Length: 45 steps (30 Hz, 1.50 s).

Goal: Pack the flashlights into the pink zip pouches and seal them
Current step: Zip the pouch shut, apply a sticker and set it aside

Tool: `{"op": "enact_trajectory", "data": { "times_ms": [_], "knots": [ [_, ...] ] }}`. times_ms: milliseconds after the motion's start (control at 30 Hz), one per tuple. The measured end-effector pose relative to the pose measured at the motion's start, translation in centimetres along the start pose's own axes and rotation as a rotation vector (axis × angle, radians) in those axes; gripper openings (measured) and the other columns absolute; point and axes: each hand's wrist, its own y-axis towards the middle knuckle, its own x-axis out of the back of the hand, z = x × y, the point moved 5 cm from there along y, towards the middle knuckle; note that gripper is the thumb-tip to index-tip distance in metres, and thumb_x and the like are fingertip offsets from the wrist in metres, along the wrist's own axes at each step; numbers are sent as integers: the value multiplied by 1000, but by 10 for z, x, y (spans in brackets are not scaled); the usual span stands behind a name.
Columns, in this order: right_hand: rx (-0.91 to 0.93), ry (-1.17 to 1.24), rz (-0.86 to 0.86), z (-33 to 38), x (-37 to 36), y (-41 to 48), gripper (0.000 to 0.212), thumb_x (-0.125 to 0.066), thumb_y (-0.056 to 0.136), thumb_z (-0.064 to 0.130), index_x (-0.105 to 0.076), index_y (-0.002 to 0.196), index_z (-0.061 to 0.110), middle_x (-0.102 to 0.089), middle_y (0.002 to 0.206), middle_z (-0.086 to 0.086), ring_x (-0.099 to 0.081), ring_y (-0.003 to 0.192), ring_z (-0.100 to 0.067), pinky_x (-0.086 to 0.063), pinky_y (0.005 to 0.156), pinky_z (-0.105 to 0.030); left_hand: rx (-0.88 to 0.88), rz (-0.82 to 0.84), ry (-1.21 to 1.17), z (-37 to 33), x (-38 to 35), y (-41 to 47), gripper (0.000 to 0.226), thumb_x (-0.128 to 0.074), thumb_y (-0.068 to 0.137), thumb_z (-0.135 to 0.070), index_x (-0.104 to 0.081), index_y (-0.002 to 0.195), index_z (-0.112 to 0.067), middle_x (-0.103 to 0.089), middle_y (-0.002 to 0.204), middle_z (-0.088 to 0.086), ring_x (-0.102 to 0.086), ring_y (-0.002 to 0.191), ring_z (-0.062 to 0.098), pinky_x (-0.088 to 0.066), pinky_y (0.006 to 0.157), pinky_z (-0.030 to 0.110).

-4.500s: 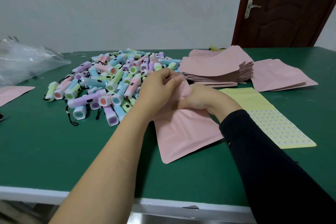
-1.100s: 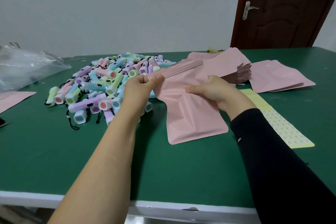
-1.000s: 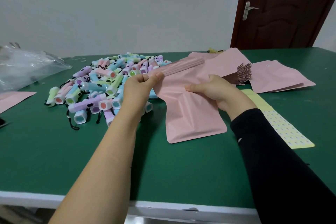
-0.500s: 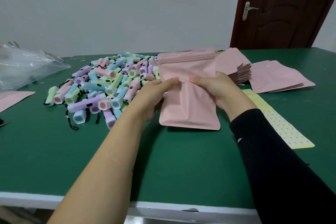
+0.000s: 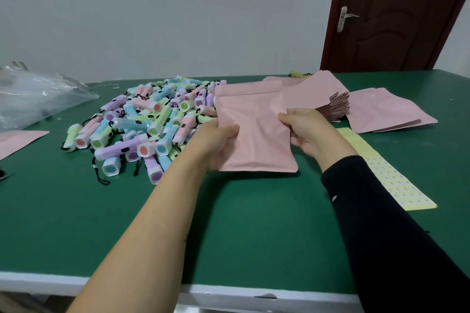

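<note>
head view | looks forward-down | near table (image 5: 76, 223) | single view

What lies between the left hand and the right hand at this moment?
In the head view, one pink zip pouch spans the gap: the left hand grips its left edge, the right hand its right edge.

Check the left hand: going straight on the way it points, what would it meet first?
The left hand grips the pink pouch, so that comes first; past it, probably the stack of empty pouches, depth unclear.
</note>
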Motion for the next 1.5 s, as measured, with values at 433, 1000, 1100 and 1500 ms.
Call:
{"op": "enact_trajectory", "data": {
  "times_ms": [433, 1000, 1100, 1500],
  "knots": [
    [44, -194, -113, 0, 13, -9, 28, -47, 93, 0, -57, 118, 9, -67, 78, 1, -58, 43, -1, -44, 59, -21, -351, -396, 984, -2, 18, 10, 48, -54, 97, -31, -48, 142, -17, -33, 151, 13, -29, 139, 33, -31, 110, 45],
    [-187, -946, 376, -16, 106, -33, 65, -65, 92, 15, -38, 146, 37, -30, 155, 17, -39, 135, -8, -33, 111, -31, -624, -266, 1026, -9, -16, 1, 24, -58, 92, -15, -69, 113, -23, -54, 133, 2, -33, 133, 28, -16, 104, 25],
    [-178, -900, 355, -20, 96, -30, 62, -63, 94, 27, -35, 147, 42, -20, 158, 22, -52, 101, 5, -42, 74, -11, -648, -155, 1061, -14, -30, -3, 25, -57, 94, -18, -69, 114, -25, -54, 135, 1, -31, 133, 27, -13, 104, 22],
    [89, -1118, 255, -16, 77, -17, 52, -61, 91, 46, -46, 139, 34, -48, 143, 11, -55, 123, -20, -46, 103, -43, -411, 355, 1347, 9, -119, 1, 48, -51, 97, -36, -44, 143, -26, -49, 144, -2, -16, 144, 25, -37, 109, 45]
  ]
}}
